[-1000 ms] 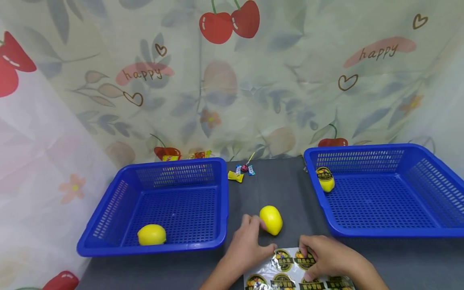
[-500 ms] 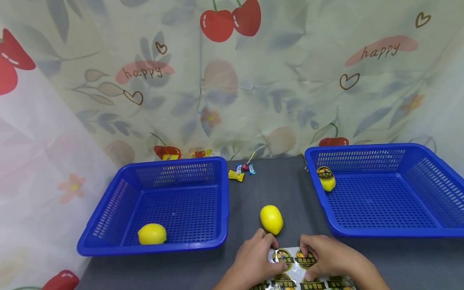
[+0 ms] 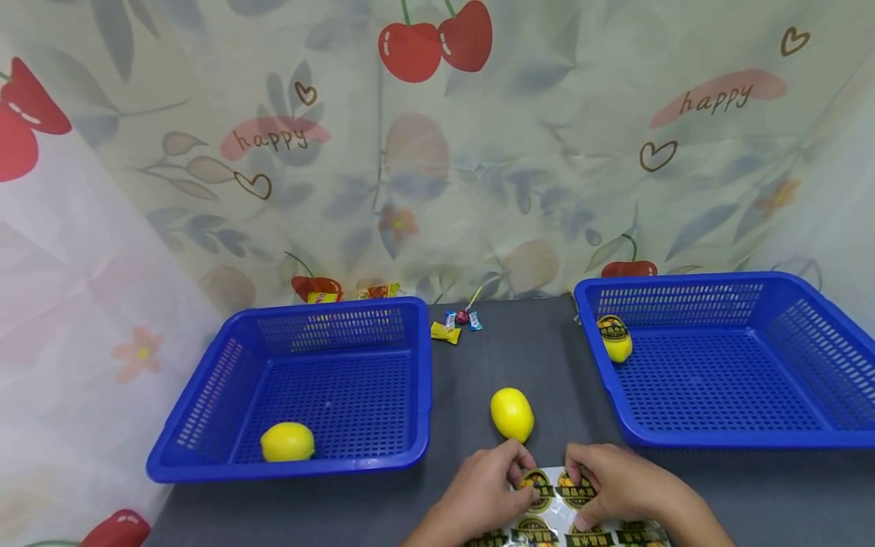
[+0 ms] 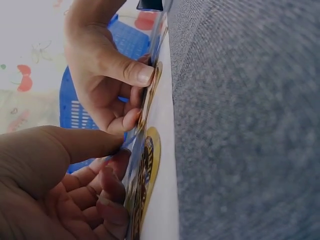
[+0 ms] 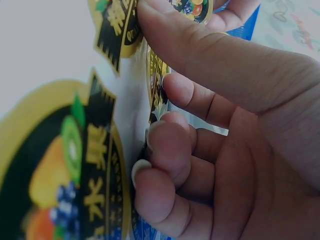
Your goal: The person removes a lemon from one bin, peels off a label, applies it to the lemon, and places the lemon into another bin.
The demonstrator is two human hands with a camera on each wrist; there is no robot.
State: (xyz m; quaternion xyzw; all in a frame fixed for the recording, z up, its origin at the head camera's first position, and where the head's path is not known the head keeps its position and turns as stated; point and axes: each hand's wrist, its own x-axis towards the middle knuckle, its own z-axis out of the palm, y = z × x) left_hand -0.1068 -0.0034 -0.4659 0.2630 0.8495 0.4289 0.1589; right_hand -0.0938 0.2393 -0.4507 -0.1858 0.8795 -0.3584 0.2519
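Observation:
A shiny sheet of round black-and-gold fruit stickers [image 3: 562,518] lies at the front of the dark table, running out of the head view's bottom edge. My left hand [image 3: 484,486] pinches the sheet's upper left part between thumb and fingers, beside a sticker [image 3: 538,492]. On the sheet's upper right, my right hand [image 3: 625,482] grips it, thumb on the printed face [image 5: 100,165] and the other fingers curled at the edge. The two hands face each other closely in the left wrist view. Just beyond my left fingers rests a yellow lemon [image 3: 512,414] with no sticker showing.
A blue basket [image 3: 287,475] at left holds a plain lemon [image 3: 287,442]. Another blue basket [image 3: 745,438] at right holds a lemon bearing a sticker [image 3: 615,339]. Wrapped candies [image 3: 445,333] and a lollipop [image 3: 462,317] lie by the patterned curtain at the back.
My left hand has moved from beside the lemon down and right onto the sticker sheet, its fingers closing there. My right hand keeps its grip, and the lemon stays in place.

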